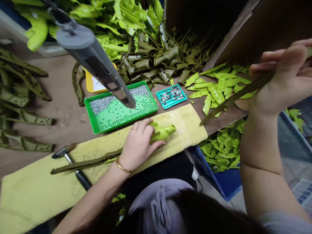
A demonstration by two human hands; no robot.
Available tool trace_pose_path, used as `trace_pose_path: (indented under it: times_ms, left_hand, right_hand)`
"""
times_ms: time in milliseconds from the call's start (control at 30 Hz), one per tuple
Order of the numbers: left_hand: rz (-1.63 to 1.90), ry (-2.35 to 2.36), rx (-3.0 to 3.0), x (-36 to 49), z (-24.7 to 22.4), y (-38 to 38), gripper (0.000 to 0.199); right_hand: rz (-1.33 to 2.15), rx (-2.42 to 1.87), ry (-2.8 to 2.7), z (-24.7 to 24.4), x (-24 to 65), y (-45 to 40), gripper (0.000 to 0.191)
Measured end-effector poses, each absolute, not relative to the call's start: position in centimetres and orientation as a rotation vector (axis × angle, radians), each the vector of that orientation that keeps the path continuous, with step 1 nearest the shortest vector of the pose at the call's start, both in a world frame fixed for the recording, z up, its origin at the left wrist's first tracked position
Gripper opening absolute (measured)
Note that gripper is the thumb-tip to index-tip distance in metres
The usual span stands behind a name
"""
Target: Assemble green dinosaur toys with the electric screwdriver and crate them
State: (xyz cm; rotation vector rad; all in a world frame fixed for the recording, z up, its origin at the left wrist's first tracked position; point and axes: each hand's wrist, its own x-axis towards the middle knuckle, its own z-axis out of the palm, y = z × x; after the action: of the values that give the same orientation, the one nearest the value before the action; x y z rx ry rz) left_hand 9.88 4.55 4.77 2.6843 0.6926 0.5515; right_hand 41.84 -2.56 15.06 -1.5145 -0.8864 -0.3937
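Note:
On the padded yellow cloth (190,130), my left hand (138,139) is closed around a lime-green plastic shell part (164,132), whose hollow end sticks out past the fingers. A long olive plastic piece (90,163) lies under my left wrist, across a hammer (81,178) with a black handle. Raised at the right, my right hand (285,74) grips another long olive plastic strip (234,97), which slants down to the cloth's right end. Part of that strip is hidden by the hand.
A grey electric screwdriver (97,58) hangs over a green tray (94,125) of screws. A small teal tray (172,97) holds round metal discs. Olive parts (168,58) and lime-green pieces (216,87) are heaped behind. A blue crate (219,182) of green pieces stands below right.

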Motion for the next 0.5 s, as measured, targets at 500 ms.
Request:
trace_pose_path:
  times_ms: [500]
  left_hand:
    - [0.571, 0.528, 2.333, 15.0, 6.6, 2.7, 0.056]
  right_hand:
    - [0.447, -1.367, -1.127, 10.2, 35.5, -1.1, 0.040]
